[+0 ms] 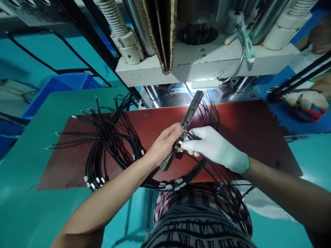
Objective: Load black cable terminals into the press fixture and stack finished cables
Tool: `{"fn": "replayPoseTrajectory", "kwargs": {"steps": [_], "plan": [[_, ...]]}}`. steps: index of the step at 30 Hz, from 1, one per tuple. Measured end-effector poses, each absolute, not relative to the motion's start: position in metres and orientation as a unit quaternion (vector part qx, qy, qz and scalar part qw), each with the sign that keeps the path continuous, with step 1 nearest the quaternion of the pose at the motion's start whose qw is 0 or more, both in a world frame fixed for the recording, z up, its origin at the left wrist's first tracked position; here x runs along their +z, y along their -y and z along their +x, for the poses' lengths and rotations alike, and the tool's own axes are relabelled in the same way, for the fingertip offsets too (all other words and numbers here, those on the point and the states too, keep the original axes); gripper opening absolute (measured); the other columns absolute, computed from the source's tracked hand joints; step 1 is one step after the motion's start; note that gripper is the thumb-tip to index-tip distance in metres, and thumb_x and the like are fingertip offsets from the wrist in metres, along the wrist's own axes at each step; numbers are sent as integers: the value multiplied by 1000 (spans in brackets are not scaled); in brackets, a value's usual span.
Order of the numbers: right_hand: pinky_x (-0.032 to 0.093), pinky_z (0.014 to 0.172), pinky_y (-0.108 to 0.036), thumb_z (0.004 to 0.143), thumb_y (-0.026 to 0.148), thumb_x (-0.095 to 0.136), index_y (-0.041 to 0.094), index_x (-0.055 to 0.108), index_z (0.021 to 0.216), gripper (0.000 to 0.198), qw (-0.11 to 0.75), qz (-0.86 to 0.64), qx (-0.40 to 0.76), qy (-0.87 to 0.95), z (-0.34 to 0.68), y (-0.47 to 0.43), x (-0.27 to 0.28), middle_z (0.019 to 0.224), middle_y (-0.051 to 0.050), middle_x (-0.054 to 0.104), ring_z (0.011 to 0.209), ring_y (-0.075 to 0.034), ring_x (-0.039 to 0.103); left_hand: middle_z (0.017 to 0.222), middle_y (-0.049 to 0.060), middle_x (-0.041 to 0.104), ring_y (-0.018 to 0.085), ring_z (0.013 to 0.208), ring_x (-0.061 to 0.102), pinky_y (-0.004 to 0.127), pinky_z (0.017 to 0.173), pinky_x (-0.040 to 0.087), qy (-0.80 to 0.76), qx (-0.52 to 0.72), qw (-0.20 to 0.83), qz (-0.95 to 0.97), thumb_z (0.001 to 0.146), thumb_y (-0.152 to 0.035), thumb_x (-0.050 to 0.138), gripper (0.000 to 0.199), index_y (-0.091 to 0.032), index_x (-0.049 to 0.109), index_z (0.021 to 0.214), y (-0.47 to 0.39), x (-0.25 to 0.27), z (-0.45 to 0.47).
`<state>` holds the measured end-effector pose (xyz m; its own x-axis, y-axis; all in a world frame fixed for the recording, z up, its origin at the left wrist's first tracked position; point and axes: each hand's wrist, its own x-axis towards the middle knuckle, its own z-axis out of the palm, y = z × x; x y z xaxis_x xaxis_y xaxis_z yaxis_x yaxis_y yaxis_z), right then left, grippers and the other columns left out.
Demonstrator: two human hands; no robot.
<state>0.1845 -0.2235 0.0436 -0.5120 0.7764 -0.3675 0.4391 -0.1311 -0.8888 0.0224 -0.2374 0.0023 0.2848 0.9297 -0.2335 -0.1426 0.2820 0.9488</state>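
Note:
My bare left hand [168, 141] is closed around a long grey metal bar [192, 109], which is held tilted above the reddish-brown board. Slots and recesses run along the bar's upper face. On my right hand [212, 146] is a white glove with a green cuff edge; its fingers pinch a black cable [190, 136] by its end against the middle of the bar. Small metal connector pieces show between the two hands, partly hidden by the fingers. More black cables trail from under my right hand towards my lap.
Coiled black cables [100, 155] with metal ends lie on the reddish-brown board [245, 134]. Behind stands a white-framed press [212, 69] with a lit lamp and cardboard. A blue bin [64, 82] is at left. At right, another person's gloved hand [307, 100] is near red-handled scissors [307, 115].

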Motion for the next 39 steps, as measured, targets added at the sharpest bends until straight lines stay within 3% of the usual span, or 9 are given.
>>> {"fn": "replayPoseTrajectory", "kwargs": {"steps": [5, 10, 16, 24, 28, 31, 39], "plan": [[38, 54, -17, 80, 26, 56, 11, 57, 67, 20, 154, -462, 602, 633, 187, 224, 43, 61, 1, 56, 57, -5, 51, 66, -2, 49, 7, 54, 46, 15, 48, 39, -474, 403, 623, 474, 88, -57, 55, 42, -16, 50, 80, 243, 5, 25], [37, 56, -17, 81, 20, 55, 9, 57, 71, 14, 143, -416, 678, 588, 191, 222, 45, 62, 1, 53, 58, -5, 47, 65, -1, 52, 9, 50, 48, 18, 46, 43, -458, 383, 702, 389, 79, -62, 62, 48, -16, 52, 87, 243, 9, 27], [37, 54, -17, 81, 21, 54, 10, 58, 73, 14, 155, -438, 652, 599, 189, 225, 44, 62, 2, 53, 57, -4, 48, 66, -2, 51, 9, 51, 47, 20, 47, 45, -459, 373, 713, 376, 78, -63, 62, 48, -17, 51, 88, 242, 8, 28], [33, 55, -20, 82, 26, 53, 12, 54, 68, 19, 156, -472, 543, 677, 184, 229, 35, 62, 2, 56, 59, -5, 49, 69, -2, 43, 9, 62, 41, 20, 57, 36, -498, 394, 482, 604, 96, -46, 45, 33, -16, 45, 81, 245, 7, 25], [36, 62, -19, 89, 40, 53, 13, 58, 77, 31, 215, -455, 543, 672, 188, 229, 32, 71, 2, 59, 66, -6, 51, 68, -2, 43, 9, 59, 42, 20, 55, 37, -499, 394, 534, 558, 93, -53, 46, 40, -16, 45, 78, 239, 4, 22], [38, 66, -17, 93, 37, 48, 13, 62, 89, 28, 260, -450, 533, 667, 192, 229, 32, 80, 2, 61, 72, -5, 51, 67, -2, 45, 9, 56, 46, 20, 53, 40, -501, 396, 582, 504, 90, -57, 49, 41, -17, 44, 80, 237, 4, 20], [40, 65, -15, 88, 32, 57, 12, 67, 84, 23, 248, -445, 562, 652, 194, 228, 38, 78, 1, 64, 72, -5, 55, 64, -3, 46, 8, 50, 47, 18, 45, 39, -470, 398, 650, 445, 86, -59, 55, 43, -17, 46, 81, 239, 6, 18]]}}
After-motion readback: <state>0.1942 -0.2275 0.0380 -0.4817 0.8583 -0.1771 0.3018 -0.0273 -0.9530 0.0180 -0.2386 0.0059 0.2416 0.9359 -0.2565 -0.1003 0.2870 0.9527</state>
